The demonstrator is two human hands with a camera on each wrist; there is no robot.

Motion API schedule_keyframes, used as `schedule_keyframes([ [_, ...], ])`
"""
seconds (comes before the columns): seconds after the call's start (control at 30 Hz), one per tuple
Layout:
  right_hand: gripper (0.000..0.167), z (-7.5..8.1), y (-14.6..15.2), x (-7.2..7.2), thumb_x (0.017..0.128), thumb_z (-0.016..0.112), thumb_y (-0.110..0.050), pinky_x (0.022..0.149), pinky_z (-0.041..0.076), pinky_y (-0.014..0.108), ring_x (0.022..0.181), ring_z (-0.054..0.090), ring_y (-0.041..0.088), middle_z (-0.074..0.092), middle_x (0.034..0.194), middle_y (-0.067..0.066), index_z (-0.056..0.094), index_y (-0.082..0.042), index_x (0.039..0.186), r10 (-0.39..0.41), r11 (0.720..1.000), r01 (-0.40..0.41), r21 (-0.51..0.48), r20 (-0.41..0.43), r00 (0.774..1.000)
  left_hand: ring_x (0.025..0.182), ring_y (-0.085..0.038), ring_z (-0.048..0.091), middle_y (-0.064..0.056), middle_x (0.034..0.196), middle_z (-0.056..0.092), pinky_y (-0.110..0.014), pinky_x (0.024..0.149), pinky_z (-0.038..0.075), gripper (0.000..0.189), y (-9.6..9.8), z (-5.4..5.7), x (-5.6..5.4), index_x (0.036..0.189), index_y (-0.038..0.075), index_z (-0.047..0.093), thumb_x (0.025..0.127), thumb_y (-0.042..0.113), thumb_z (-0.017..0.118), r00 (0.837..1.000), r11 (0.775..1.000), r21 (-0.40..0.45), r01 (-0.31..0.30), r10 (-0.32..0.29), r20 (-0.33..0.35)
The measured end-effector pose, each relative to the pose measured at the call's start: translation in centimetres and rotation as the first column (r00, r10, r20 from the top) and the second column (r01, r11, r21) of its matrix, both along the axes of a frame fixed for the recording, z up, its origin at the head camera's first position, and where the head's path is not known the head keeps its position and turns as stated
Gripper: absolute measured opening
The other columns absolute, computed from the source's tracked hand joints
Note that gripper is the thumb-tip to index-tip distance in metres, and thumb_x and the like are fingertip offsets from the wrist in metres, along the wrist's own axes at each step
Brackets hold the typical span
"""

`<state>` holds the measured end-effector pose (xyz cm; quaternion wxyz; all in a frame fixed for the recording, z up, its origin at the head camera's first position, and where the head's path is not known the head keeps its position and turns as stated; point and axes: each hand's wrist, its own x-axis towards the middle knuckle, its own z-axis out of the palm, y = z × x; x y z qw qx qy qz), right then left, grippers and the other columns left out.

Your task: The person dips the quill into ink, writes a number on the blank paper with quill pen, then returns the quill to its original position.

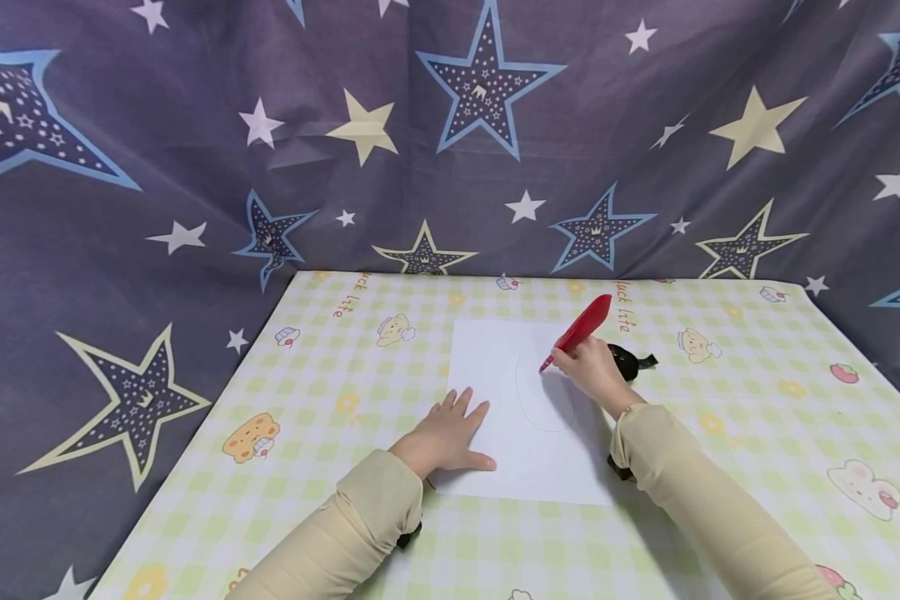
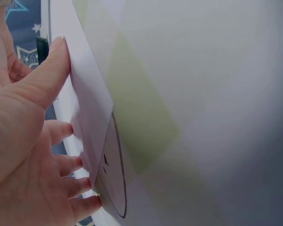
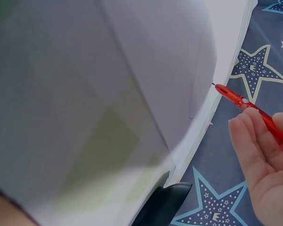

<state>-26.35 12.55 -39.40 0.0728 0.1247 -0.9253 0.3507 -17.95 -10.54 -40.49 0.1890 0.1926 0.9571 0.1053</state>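
A white sheet of paper lies on the checked tablecloth, with a thin curved line drawn on it. My right hand pinches a red pen whose top is shaped like a feather. In the right wrist view the pen has its dark tip at the paper's surface. My left hand rests with spread fingers on the paper's left edge. The left wrist view shows that thumb and the fingertips along the sheet.
The tablecloth has printed cartoon figures and flowers. A black rounded object shows beside my right wrist, partly hidden by the hand. Behind the table hangs a dark curtain with stars.
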Motion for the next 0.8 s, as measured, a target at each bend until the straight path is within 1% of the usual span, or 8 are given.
schedule_keyframes([
  [0.27, 0.017, 0.2, -0.5, 0.2, 0.087, 0.058, -0.01, 0.051, 0.042, 0.028, 0.055, 0.053, 0.017, 0.064, 0.066, 0.008, 0.066, 0.004, 0.081, 0.009, 1.0, -0.009, 0.011, 0.011, 1.0, 0.137, -0.034, 0.008, -0.017, 0.151, 0.012, -0.046, 0.108, 0.014, 0.087, 0.0, -0.1, -0.1, 0.146, 0.011, 0.026, 0.08, 0.053, 0.063, 1.0, 1.0, 0.0, 0.002, -0.002, -0.006],
  [0.53, 0.015, 0.2, -0.9, 0.3, 0.086, 0.059, -0.009, 0.051, 0.042, 0.028, 0.055, 0.051, 0.016, 0.062, 0.064, 0.006, 0.067, 0.003, 0.083, 0.03, 1.0, -0.03, 0.006, -0.019, 0.999, 0.137, -0.035, 0.008, -0.017, 0.151, 0.013, -0.046, 0.108, 0.015, 0.087, 0.0, -0.1, 0.0, 0.146, 0.011, 0.027, 0.08, 0.053, 0.063, 1.0, 1.0, 0.001, 0.004, -0.004, -0.011],
  [0.8, 0.016, 0.1, -1.2, 0.4, 0.086, 0.06, -0.011, 0.051, 0.042, 0.028, 0.055, 0.052, 0.016, 0.063, 0.065, 0.006, 0.067, 0.003, 0.081, 0.04, 0.999, -0.039, 0.017, -0.027, 0.999, 0.137, -0.035, 0.008, -0.017, 0.151, 0.013, -0.046, 0.108, 0.015, 0.087, 0.0, -0.1, -0.1, 0.146, 0.011, 0.027, 0.08, 0.053, 0.063, 1.0, 1.0, -0.002, 0.01, -0.01, -0.018],
])
